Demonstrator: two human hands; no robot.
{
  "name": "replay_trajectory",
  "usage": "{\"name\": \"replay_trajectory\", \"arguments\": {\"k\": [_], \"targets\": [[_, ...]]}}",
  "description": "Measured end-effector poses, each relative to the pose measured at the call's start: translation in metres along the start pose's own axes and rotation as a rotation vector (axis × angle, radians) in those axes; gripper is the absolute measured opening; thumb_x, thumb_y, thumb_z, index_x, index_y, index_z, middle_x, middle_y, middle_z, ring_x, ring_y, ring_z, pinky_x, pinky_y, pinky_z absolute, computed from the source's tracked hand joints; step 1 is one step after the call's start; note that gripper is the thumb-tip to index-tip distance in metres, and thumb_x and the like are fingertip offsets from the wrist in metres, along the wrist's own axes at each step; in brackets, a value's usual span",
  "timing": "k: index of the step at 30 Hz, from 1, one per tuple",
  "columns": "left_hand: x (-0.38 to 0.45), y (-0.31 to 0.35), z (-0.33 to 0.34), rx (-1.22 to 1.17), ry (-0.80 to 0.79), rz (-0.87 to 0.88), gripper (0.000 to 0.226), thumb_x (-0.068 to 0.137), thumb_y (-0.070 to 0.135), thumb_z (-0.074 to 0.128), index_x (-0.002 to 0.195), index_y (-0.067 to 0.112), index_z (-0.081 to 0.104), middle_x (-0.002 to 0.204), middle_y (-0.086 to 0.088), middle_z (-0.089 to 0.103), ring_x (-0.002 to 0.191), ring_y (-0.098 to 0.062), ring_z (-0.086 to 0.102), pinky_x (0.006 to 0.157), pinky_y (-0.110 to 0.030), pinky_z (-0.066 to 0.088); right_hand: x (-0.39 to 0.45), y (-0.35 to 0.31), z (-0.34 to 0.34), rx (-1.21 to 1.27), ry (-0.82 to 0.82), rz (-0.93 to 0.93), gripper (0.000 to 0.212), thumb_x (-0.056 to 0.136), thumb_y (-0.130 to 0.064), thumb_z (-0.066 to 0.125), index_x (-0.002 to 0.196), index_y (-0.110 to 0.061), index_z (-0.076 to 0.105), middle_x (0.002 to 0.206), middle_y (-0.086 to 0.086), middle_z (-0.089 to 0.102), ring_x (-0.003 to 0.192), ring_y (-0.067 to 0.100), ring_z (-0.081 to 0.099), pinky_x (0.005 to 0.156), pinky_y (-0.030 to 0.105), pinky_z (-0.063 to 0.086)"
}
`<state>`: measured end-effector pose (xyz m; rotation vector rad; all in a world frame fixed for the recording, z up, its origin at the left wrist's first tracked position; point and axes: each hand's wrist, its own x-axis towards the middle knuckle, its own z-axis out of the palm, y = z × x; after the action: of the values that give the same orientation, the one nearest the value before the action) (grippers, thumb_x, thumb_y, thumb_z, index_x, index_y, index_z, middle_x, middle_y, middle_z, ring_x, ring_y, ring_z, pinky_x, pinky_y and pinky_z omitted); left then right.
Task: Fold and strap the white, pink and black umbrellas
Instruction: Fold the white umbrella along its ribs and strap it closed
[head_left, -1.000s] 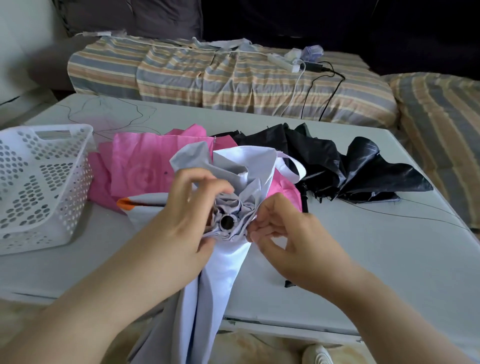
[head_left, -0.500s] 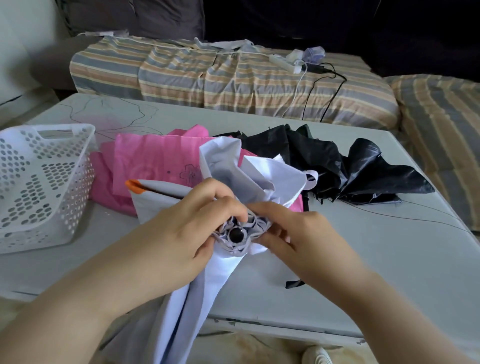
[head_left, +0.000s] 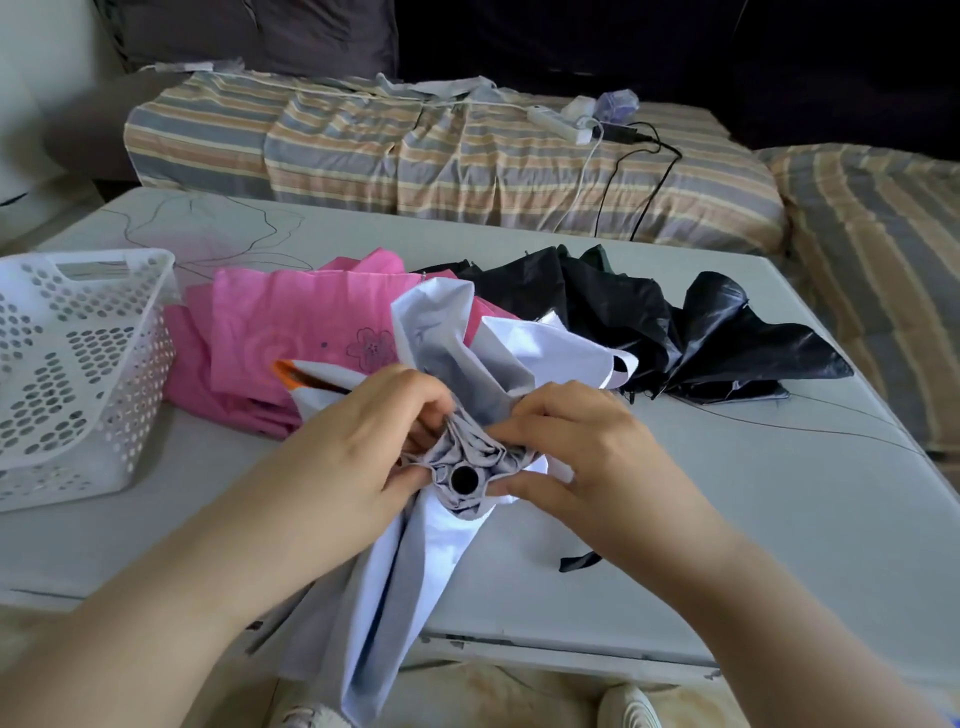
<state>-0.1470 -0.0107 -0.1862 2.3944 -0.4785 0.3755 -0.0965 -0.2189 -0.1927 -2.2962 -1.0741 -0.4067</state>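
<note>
White umbrella (head_left: 447, 525) between hands: left hand (head_left: 348, 457), right hand (head_left: 582, 457) pinching gathered fabric.

Soft, even daylight fills the scene, bright on the pale table (head_left: 727, 519) and the white umbrella (head_left: 540, 343), while the far background behind the striped sofa (head_left: 467, 156) falls into near-black shadow. Shadows on the table are faint and diffuse, and the black umbrella (head_left: 727, 332) carries a dull sheen. Wide-angle distortion bends the table's edges and stretches the forearms at the bottom, and the upper left corner looks smeared and soft.
</note>
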Motion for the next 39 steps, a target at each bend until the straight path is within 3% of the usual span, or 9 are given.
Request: {"name": "replay_trajectory", "arguments": {"k": [4, 9, 13, 17, 23, 28, 32, 35, 39], "targets": [[-0.001, 0.004, -0.005, 0.227, 0.063, 0.003, 0.034, 0.067, 0.005, 0.082, 0.091, 0.02, 0.063, 0.082, 0.015, 0.067, 0.088, -0.005, 0.054, 0.053, -0.011, 0.039, 0.001, 0.0, 0.002, 0.058, 0.038, 0.044, 0.037, 0.079, -0.044, 0.06, 0.095, -0.014, 0.075, 0.086, -0.005, 0.065, 0.077, 0.01, 0.052, 0.071, 0.021, 0.042], [0.016, -0.007, 0.013, 0.242, 0.035, -0.161, 0.007, 0.085, 0.008, 0.05, 0.09, 0.007, 0.056, 0.075, -0.004, 0.064, 0.084, -0.015, 0.065, 0.065, -0.028, 0.052, -0.001, -0.003, 0.007, 0.121, 0.095, 0.138, 0.036, 0.077, -0.043, 0.061, 0.095, -0.015, 0.075, 0.081, -0.006, 0.066, 0.075, 0.014, 0.057, 0.068, 0.027, 0.045], [0.008, 0.019, 0.023, 0.33, 0.058, 0.028, 0.035, 0.097, 0.017, 0.015, 0.106, 0.015, 0.049, 0.074, -0.012, 0.059, 0.065, -0.027, 0.058, 0.057, -0.034, 0.048, -0.003, -0.008, 0.008, 0.136, 0.138, 0.22, 0.033, 0.077, -0.046, 0.058, 0.092, -0.021, 0.075, 0.077, -0.007, 0.066, 0.074, 0.008, 0.054, 0.068, 0.023, 0.043], [-0.007, 0.026, 0.028, 0.509, -0.049, 0.087, 0.044, 0.093, 0.012, 0.006, 0.131, 0.01, 0.03, 0.092, -0.014, 0.059, 0.075, -0.028, 0.055, 0.066, -0.037, 0.049, -0.004, -0.014, 0.009, 0.177, 0.217, 0.303, 0.029, 0.079, -0.045, 0.056, 0.09, -0.026, 0.075, 0.079, -0.013, 0.066, 0.075, 0.004, 0.058, 0.065, 0.016, 0.044], [-0.013, 0.02, 0.042, 0.249, -0.013, 0.033, 0.078, 0.073, -0.011, 0.065, 0.137, 0.021, 0.035, 0.106, 0.0, 0.055, 0.092, -0.017, 0.057, 0.08, -0.027, 0.043, -0.002, -0.01, 0.006, 0.186, 0.215, 0.348, 0.018, 0.079, -0.032, 0.065, 0.089, -0.022, 0.076, 0.08, -0.014, 0.068, 0.077, 0.002, 0.06, 0.066, 0.015, 0.046], [-0.001, 0.014, 0.032, 0.018, 0.091, 0.027, 0.04, 0.082, 0.022, 0.042, 0.121, 0.03, 0.044, 0.105, 0.004, 0.067, 0.094, -0.007, 0.058, 0.078, -0.019, 0.045, -0.005, -0.001, -0.012, 0.221, -0.029, 0.251, 0.045, 0.079, -0.055, 0.057, 0.111, -0.025, 0.07, 0.097, -0.018, 0.064, 0.093, -0.008, 0.056, 0.08, 0.008, 0.041], [0.019, -0.014, 0.032, 0.008, 0.046, -0.254, 0.055, 0.057, 0.04, 0.074, 0.103, 0.016, 0.055, 0.085, 0.004, 0.063, 0.097, -0.016, 0.062, 0.081, -0.025, 0.048, -0.009, 0.009, -0.018, 0.085, -0.177, 0.119, 0.068, 0.062, -0.05, 0.075, 0.125, -0.027, 0.061, 0.116, -0.015, 0.058, 0.107, 0.003, 0.049, 0.092, 0.013, 0.037], [0.007, 0.009, 0.021, 0.125, 0.041, -0.013, 0.032, 0.083, 0.021, 0.048, 0.115, 0.025, 0.046, 0.091, 0.001, 0.069, 0.085, -0.006, 0.058, 0.071, -0.02, 0.046, -0.009, 0.011, -0.013, -0.022, -0.147, 0.096, 0.066, 0.063, -0.04, 0.077, 0.124, -0.026, 0.057, 0.111, -0.01, 0.063, 0.1, 0.006, 0.046, 0.087, 0.014, 0.031], [0.002, 0.021, 0.018, 0.006, 0.026, -0.036, 0.038, 0.083, 0.023, 0.052, 0.116, 0.035, 0.039, 0.096, 0.004, 0.072, 0.087, -0.008, 0.065, 0.074, -0.024, 0.049, -0.005, 0.005, -0.011, -0.037, -0.062, 0.104, 0.06, 0.064, -0.032, 0.08, 0.119, -0.021, 0.057, 0.102, -0.007, 0.064, 0.095, 0.007, 0.047, 0.08, 0.008, 0.033]]}}
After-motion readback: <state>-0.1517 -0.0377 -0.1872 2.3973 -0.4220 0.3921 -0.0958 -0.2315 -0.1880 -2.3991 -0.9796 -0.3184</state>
